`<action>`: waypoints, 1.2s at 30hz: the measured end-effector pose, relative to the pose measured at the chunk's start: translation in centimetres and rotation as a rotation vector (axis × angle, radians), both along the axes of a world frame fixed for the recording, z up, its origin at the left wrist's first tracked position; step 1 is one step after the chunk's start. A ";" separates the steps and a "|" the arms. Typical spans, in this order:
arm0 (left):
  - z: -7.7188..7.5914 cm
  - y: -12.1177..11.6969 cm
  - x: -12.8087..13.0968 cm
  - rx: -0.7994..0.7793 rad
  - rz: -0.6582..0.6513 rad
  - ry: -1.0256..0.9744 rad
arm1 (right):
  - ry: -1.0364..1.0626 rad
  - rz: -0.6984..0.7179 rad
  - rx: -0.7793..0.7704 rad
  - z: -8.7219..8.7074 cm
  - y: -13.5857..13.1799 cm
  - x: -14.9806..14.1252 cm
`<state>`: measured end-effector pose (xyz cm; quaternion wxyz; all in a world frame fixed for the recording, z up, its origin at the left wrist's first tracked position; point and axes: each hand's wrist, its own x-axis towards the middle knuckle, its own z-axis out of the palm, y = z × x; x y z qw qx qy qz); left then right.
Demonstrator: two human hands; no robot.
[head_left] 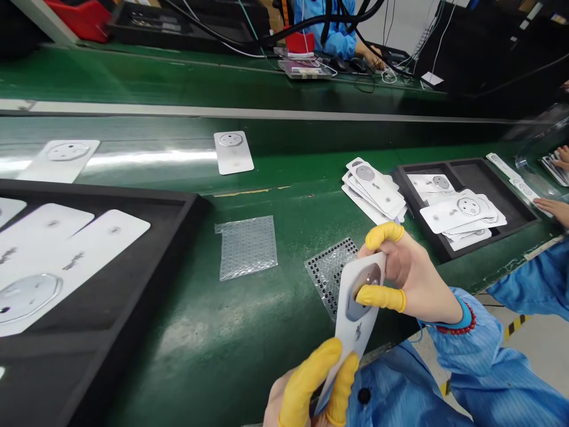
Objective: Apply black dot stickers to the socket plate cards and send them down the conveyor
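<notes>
A white phone back cover (pixel 355 317) with a grey oval camera area is held tilted on edge between my two hands. My left hand (pixel 306 385), in yellow finger cots, grips its lower end between thumb and fingers. At the upper end my right hand (pixel 400 276), also with yellow finger cots, is closed on the cover, one covered finger across the camera area. Just behind the cover lies a clear sheet with rows of black dots (pixel 326 267), partly hidden. A stack of similar white covers (pixel 376 187) rests beyond my right hand.
A bubble-wrap piece (pixel 249 246) lies on the green bench. Black trays with white covers stand at left (pixel 178 237) and right (pixel 480 178). Single covers (pixel 233 157) lie further back. Another person's hand (pixel 553 207) is at the right edge; a co-worker in blue (pixel 340 35) sits opposite.
</notes>
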<state>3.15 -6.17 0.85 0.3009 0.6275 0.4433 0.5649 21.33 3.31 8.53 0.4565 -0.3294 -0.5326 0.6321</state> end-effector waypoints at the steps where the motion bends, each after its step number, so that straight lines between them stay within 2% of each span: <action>1: 0.6 0.0 0.3 -0.055 0.008 -0.032 | -0.019 0.020 -0.017 0.1 0.1 0.2; 5: 3.0 0.8 1.0 -0.252 -0.095 -0.119 | -0.112 0.036 -0.058 0.1 -0.1 0.3; 9: 4.0 2.2 0.8 -0.295 -0.132 -0.068 | -0.171 -0.002 -0.084 -0.5 -0.7 -0.1; 16: 3.6 1.9 0.8 -0.173 -0.127 0.022 | -0.187 -0.032 -0.048 -0.6 -1.2 -0.1; 22: 3.4 1.7 1.0 -0.139 -0.108 0.067 | -0.229 -0.078 0.007 -0.6 -1.4 -0.2; 25: 3.2 1.7 0.8 -0.119 -0.115 0.074 | -0.245 -0.060 -0.022 -0.4 -1.4 -0.3; 28: 3.1 1.6 0.6 -0.158 -0.129 0.084 | -0.249 -0.037 -0.052 -0.1 -1.4 -0.4; 31: 3.0 1.8 0.7 -0.228 -0.101 0.080 | -0.273 -0.077 -0.039 -0.5 -1.3 -0.5; 33: 3.0 2.2 0.9 -0.282 -0.111 -0.004 | -0.284 -0.100 -0.047 -1.2 -1.3 -0.6; 36: 3.1 2.6 1.3 -0.428 -0.193 -0.195 | -0.242 -0.063 -0.125 -2.2 -1.1 -0.5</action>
